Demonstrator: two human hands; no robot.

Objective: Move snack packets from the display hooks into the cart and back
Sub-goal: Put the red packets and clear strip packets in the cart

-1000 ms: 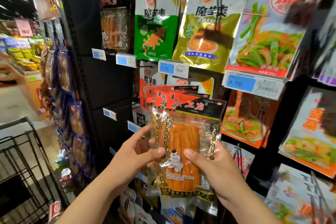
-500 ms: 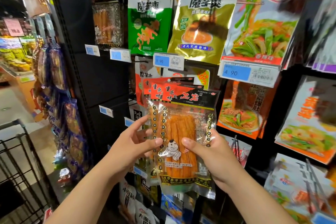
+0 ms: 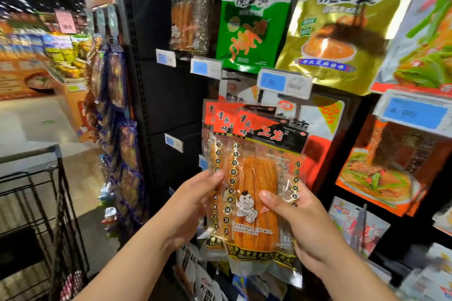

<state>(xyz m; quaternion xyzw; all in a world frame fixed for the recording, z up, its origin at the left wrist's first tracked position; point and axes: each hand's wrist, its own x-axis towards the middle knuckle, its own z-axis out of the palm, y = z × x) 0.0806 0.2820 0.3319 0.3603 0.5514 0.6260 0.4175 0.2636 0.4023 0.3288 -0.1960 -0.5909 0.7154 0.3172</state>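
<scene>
Both hands hold a fanned stack of clear snack packets (image 3: 256,178) with orange strips inside and red-and-black tops, upright at the middle of the view, just in front of the black display rack (image 3: 168,105). The left hand (image 3: 193,205) pinches the stack's left edge, thumb on the front and fingers behind. The right hand (image 3: 303,225) pinches the front packet, its thumb pressed beside the cartoon figure and its fingers curled behind the right edge. Whether the packets hang on a hook cannot be told. Above them hang a green packet (image 3: 252,19) and a gold packet (image 3: 337,29), with a blue price tag (image 3: 285,82) below. The wire cart (image 3: 36,203) stands near, at the lower left, well apart from the hands.
</scene>
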